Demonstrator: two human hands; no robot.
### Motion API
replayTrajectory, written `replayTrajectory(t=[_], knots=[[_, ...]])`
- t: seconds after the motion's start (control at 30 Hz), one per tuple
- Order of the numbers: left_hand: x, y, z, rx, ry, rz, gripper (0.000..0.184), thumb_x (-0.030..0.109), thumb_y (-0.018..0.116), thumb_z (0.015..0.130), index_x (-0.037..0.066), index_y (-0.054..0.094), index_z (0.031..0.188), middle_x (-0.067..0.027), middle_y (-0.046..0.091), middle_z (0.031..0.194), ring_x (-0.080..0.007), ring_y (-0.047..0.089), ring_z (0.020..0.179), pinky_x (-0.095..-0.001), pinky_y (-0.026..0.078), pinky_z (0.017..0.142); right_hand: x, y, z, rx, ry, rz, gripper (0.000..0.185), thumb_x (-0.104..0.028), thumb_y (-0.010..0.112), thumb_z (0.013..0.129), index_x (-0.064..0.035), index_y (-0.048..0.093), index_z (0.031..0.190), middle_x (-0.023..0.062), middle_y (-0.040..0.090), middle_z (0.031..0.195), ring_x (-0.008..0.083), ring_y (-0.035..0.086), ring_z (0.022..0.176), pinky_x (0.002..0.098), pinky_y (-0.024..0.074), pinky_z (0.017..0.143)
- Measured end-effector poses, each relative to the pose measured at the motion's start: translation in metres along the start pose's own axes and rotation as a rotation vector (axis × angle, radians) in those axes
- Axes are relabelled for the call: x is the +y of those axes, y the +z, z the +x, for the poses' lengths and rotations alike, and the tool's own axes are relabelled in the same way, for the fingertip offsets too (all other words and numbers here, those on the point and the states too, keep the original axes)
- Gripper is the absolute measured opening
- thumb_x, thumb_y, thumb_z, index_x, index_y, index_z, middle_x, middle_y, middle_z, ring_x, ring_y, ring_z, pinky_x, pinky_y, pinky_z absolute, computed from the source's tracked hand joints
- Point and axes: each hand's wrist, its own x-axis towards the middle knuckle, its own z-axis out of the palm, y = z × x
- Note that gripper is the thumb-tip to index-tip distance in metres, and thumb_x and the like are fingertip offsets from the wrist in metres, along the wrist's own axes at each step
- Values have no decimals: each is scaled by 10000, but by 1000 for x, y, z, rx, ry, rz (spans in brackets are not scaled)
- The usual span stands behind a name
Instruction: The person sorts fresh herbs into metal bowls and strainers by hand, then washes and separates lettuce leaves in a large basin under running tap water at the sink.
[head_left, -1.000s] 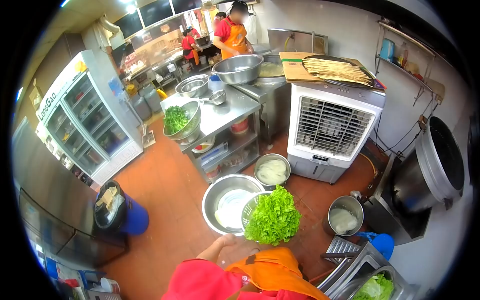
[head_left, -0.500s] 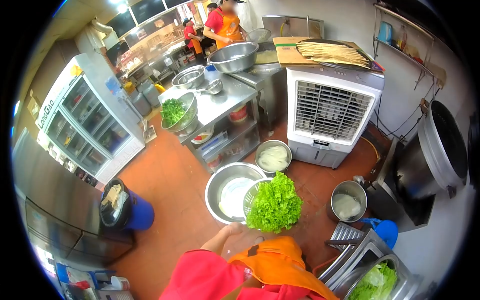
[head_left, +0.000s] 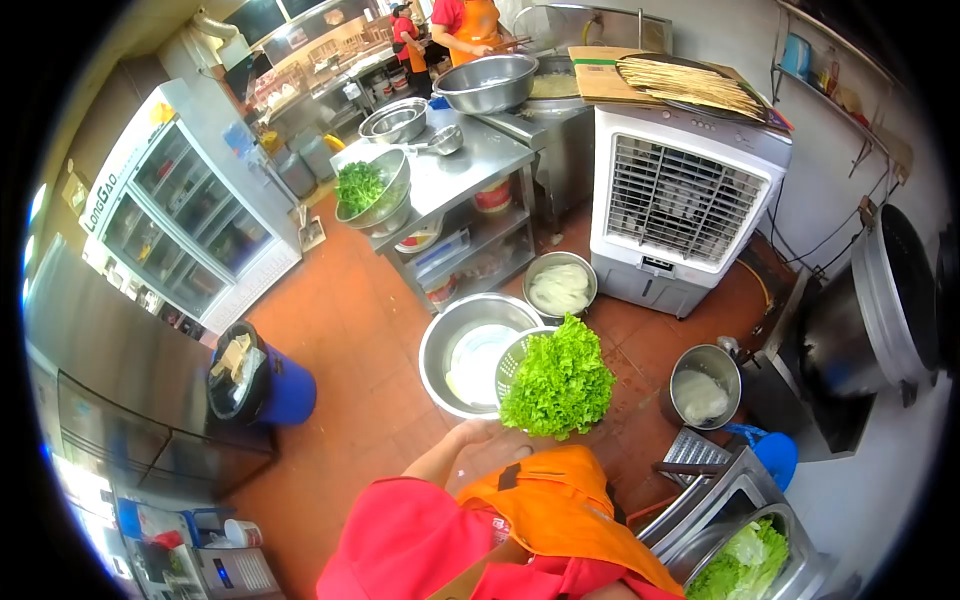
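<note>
Left hand (head_left: 474,432) right in close, set at the near rim of the wide steel basin (head_left: 432,365) and beside the perforated colander (head_left: 508,372); its fingers are tucked from sight, so whether they pinch the colander I can't tell. Right hand: out of view, its state impossible to call! The leafy lettuce (head_left: 558,385), bright green and frilly, bulges from that colander, which overlaps the basin's right side in this view; resting on it or held above, I can't say. Just beyond the basin sits a smaller bowl (head_left: 528,287) of pale, soft-looking strands, and farther off, behind it, the steel table (head_left: 480,160). Over to the basin's right, a pot (head_left: 715,358); well to its left, the blue bin (head_left: 290,390). Way beyond the basin, a co-worker (head_left: 465,25) in an orange apron bends an arm near another bowl (head_left: 488,85).
</note>
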Motion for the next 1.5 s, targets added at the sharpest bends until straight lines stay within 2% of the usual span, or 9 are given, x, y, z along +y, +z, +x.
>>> replayTrajectory(t=[0.67, 0.9, 1.07, 1.23, 1.27, 1.37, 1.4, 1.47, 1.5], knots=[[-1, -14, -4, 83, 41, -97, 368, 155, 546, 789, 84, 639, 1137, -160, 660, 1091, -293, 606, 1063, -356, 468, 916, 61, -54, -60, 12, 261, 136, 729, -430, 613, 867, -74, 316, 1430, 190, 402, 1399, 348, 398, 1263, 482, 310, 1054], [-6, 10, 9, -94, -95, -46, 335, 181, 558, 807, 101, 644, 1121, -164, 651, 1095, -313, 602, 1057, -373, 475, 871, 114, -100, -103, 1, 429, 269, 733, -432, 616, 865, -75, 316, 1430, 189, 402, 1399, 348, 398, 1262, 484, 311, 1052], [-19, 16, 30, -50, -71, -41, 359, 165, 554, 808, 112, 627, 1155, -156, 644, 1123, -309, 593, 1068, -367, 467, 892, 101, -104, -93, 77, 285, 277, 679, -455, 625, 836, -104, 396, 1370, 111, 379, 1383, 261, 392, 1225, 531, 353, 936], [-9, -5, 25, -36, -6, -34, 350, 158, 530, 816, 85, 635, 1142, -175, 648, 1106, -307, 611, 1034, -377, 475, 870, 73, -120, -104, 342, 163, 265, 468, -370, 635, 859, -120, 511, 1235, 48, 531, 1178, 182, 486, 1067, 377, 395, 884], [-4, -9, 30, -54, 24, -29, 341, 159, 532, 817, 80, 642, 1130, -185, 651, 1091, -311, 615, 1024, -383, 475, 865, 88, -134, -95, 153, 70, 348, 525, -387, 620, 860, -161, 468, 1308, 44, 518, 1225, 203, 477, 1120, 392, 402, 886], [27, -28, 25, -30, 111, 9, 326, 216, 540, 860, 48, 634, 1123, -196, 663, 1043, -311, 624, 1010, -387, 472, 857, 52, -113, -133, 368, 83, 362, 629, -388, 613, 858, -121, 396, 1384, 111, 457, 1357, 264, 426, 1244, 394, 362, 989], [-27, -4, 62, -1, 241, -33, 310, 271, 531, 879, 40, 648, 1049, -247, 636, 1039, -389, 602, 990, -431, 473, 814, 56, -115, -142, 441, 44, 272, 608, -363, 629, 856, -117, 416, 1369, 100, 479, 1309, 237, 459, 1179, 353, 392, 938], [1, -28, 53, -153, 160, -63, 372, 253, 538, 890, 2, 597, 1158, -225, 655, 1045, -337, 633, 953, -403, 471, 818, 32, -109, -155, 580, 87, 222, 563, -315, 663, 848, -112, 460, 1332, 85, 515, 1258, 197, 486, 1104, 340, 416, 890], [-64, -2, 90, -93, 182, -212, 395, 236, 549, 893, -10, 569, 1201, -191, 666, 1027, -279, 635, 933, -381, 478, 800, 45, -116, -140, 603, 20, 267, 576, -317, 683, 834, -115, 463, 1326, 80, 514, 1274, 192, 475, 1138, 343, 403, 895]])
